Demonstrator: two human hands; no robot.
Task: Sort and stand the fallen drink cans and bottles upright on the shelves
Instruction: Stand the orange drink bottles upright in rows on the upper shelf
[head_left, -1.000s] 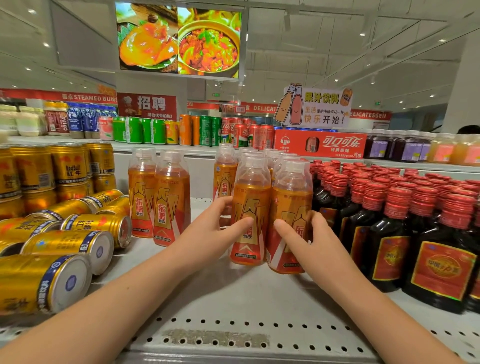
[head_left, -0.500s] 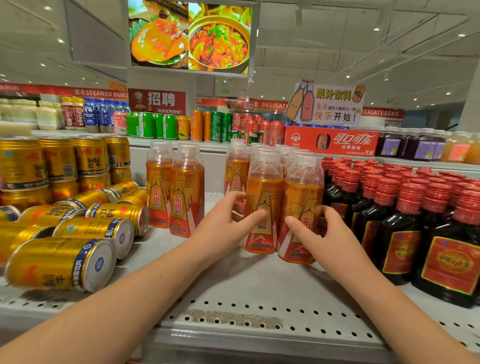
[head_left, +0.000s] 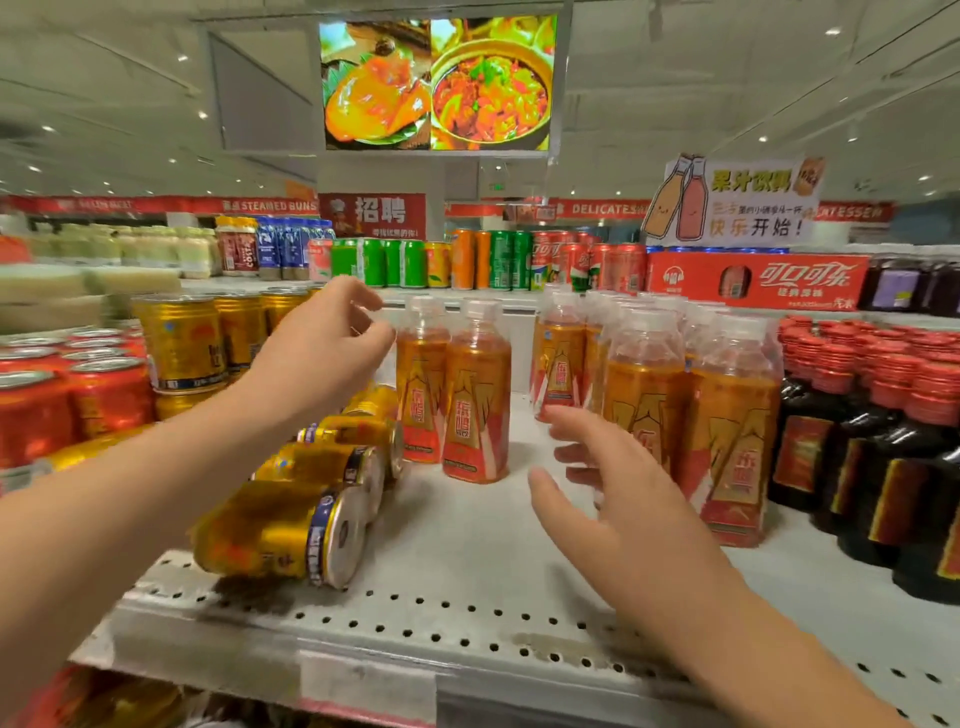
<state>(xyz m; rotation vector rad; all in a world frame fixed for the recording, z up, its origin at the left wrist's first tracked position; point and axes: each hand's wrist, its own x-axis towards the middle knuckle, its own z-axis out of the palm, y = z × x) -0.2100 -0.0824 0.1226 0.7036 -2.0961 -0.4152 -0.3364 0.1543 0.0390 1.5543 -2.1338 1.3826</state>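
Gold cans (head_left: 280, 535) are seen fallen.
Nothing is held: left grip (head_left: 322, 358) seemingly loosely curled, right grip (head_left: 608, 493) spread open.

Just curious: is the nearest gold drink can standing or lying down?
Lying down: the gold metal can rests sideways on the grey perforated shelf, round end showing.

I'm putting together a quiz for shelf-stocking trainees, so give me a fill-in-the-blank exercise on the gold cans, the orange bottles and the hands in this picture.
The gold cans nearest the front of the shelf lie on their ____.
The two orange drink bottles just right of them stand ____.
The dark bottles at far right have ____ caps.
The left hand and the right hand each hold ____.
Missing words: sides; upright; red; nothing.
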